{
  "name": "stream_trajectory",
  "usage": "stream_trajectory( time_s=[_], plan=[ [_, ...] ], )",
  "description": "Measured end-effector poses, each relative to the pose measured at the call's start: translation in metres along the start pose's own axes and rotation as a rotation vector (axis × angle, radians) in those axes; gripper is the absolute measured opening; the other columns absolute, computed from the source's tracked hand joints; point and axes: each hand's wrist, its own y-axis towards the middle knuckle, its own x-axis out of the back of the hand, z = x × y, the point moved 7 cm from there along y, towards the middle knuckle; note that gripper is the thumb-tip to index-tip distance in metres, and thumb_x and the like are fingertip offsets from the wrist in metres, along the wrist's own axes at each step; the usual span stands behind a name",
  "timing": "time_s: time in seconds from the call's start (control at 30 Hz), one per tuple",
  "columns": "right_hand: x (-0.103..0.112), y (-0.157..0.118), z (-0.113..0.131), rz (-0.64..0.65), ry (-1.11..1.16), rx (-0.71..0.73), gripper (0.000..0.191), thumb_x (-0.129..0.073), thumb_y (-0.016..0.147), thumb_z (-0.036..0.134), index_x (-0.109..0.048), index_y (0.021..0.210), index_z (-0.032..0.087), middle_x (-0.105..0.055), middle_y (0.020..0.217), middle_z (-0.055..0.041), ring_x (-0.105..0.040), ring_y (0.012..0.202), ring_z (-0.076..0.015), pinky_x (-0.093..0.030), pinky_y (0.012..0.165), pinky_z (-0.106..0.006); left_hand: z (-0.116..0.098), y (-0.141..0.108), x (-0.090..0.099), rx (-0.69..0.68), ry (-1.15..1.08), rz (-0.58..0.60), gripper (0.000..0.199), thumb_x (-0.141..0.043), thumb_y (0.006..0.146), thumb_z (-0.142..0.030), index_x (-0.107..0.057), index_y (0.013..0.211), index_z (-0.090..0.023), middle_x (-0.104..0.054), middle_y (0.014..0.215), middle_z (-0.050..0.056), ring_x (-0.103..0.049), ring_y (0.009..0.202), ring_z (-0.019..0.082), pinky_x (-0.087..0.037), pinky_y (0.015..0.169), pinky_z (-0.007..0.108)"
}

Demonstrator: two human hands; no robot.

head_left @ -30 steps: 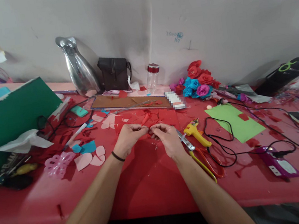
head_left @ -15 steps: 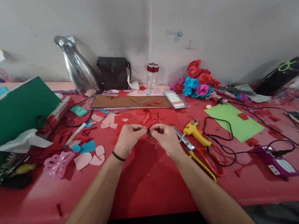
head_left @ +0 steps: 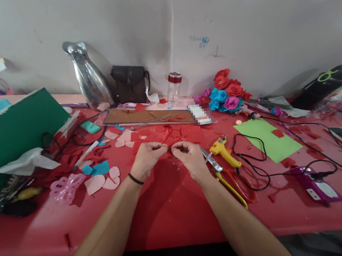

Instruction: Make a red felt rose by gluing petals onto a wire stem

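Note:
Over the middle of the red-covered table, my left hand [head_left: 149, 157] and my right hand [head_left: 188, 156] face each other with their fingertips almost touching. Both are closed in a pinch. Whatever sits between the fingertips is tiny and reddish, and I cannot make it out against the red surface. Just beyond the fingers lie scraps of red paper [head_left: 171, 133]. To the right of my right hand are a yellow glue gun [head_left: 224, 152], a metal cutting tool [head_left: 212, 161] partly behind the hand, and a tool with yellow and red handles [head_left: 233, 188].
Pink paper petals [head_left: 95, 184] and a pink plastic clip [head_left: 67, 188] lie left. Behind stand a metal jug [head_left: 89, 78], a dark bag [head_left: 131, 83], a glass jar [head_left: 174, 91] and paper flowers [head_left: 229, 90]. A black cord runs right to a purple power strip [head_left: 317, 186].
Both hands stay nearly in place. Only the fingertips shift slightly, and the small dark bit seen between them earlier shows less clearly now.

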Motion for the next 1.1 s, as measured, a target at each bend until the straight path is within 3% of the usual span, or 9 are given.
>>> stream_trajectory(
  time_s=[0.33,0.7,1.0,1.1],
  plan=[
    [0.0,0.003,-0.004,-0.003,-0.025,-0.009,0.01,-0.059,0.058,0.025,-0.061,0.064,0.017,-0.06,0.059,0.0028,-0.049,0.054,-0.0106,-0.039,0.054,-0.022,-0.004,-0.002,-0.002,-0.013,0.056,-0.001,0.013,-0.065,0.058,-0.025,-0.068,0.056,-0.013,-0.062,0.053,-0.002,-0.048,0.053,0.009,-0.037,0.059,0.024],
    [0.0,0.001,-0.004,-0.023,0.091,-0.039,0.009,-0.059,0.059,0.025,-0.059,0.063,0.017,-0.054,0.056,0.0045,-0.045,0.052,-0.0089,-0.037,0.052,-0.022,-0.003,-0.001,-0.002,0.006,-0.064,0.018,0.016,-0.067,0.057,-0.03,-0.065,0.056,-0.014,-0.054,0.05,-0.004,-0.04,0.05,0.007,-0.031,0.052,0.022],
    [-0.001,-0.002,0.01,0.009,-0.152,0.208,0.011,-0.061,0.067,0.024,-0.059,0.076,0.018,-0.059,0.073,0.001,-0.053,0.063,-0.012,-0.044,0.062,-0.024,-0.001,-0.001,-0.003,0.037,-0.074,0.058,0.017,-0.065,0.06,-0.03,-0.064,0.06,-0.013,-0.045,0.046,-0.006,-0.025,0.041,0.004,-0.017,0.043,0.022],
    [0.0,-0.003,0.012,-0.003,-0.164,0.244,0.01,-0.059,0.068,0.022,-0.058,0.078,0.019,-0.057,0.073,0.0011,-0.053,0.064,-0.012,-0.044,0.062,-0.024,-0.001,-0.002,-0.005,0.061,-0.133,0.087,0.019,-0.067,0.059,-0.03,-0.065,0.064,-0.013,-0.048,0.049,-0.005,-0.023,0.04,0.003,-0.013,0.042,0.022]
  ],
)
